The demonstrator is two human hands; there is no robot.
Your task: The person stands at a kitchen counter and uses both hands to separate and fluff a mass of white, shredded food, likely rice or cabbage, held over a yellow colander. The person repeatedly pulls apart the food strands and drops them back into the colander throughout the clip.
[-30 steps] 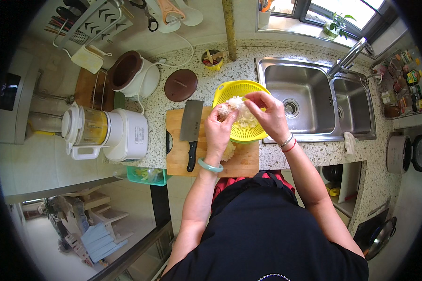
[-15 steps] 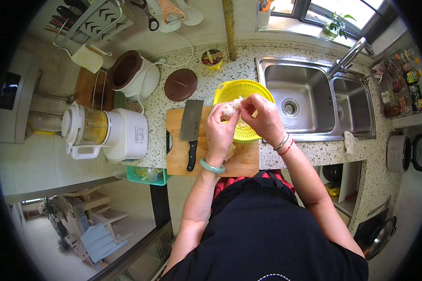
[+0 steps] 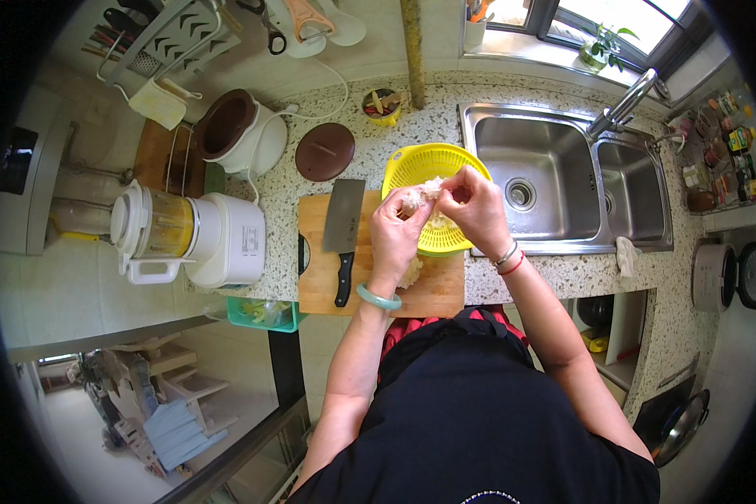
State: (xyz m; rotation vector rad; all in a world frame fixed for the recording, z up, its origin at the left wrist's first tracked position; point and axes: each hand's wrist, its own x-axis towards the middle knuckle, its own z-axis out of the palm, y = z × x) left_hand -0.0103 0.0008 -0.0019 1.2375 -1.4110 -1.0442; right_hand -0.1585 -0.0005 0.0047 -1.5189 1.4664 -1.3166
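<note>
Over a yellow colander (image 3: 433, 156), my left hand (image 3: 392, 228) holds a pale, frilly clump of white fungus (image 3: 415, 198). My right hand (image 3: 479, 210) is closed in a pinch at the clump's right side, with thumb and forefinger together. Pale pieces lie inside the colander, partly hidden by the hands. Another pale clump (image 3: 411, 272) rests on the wooden cutting board (image 3: 319, 290) beside my left wrist. A cleaver (image 3: 343, 220) with a black handle lies on the board, left of my left hand.
A double steel sink (image 3: 538, 160) is on the right. To the left stand a white blender (image 3: 227, 239) and a white pot (image 3: 265, 143). Behind the board are a brown lid (image 3: 325, 152) and a small yellow pot (image 3: 382, 107). A green bin (image 3: 265, 313) hangs below the counter edge.
My right hand has shifted slightly and its fingers have turned at the clump. More of the white fungus shows between the hands. The cleaver and colander stay in place.
</note>
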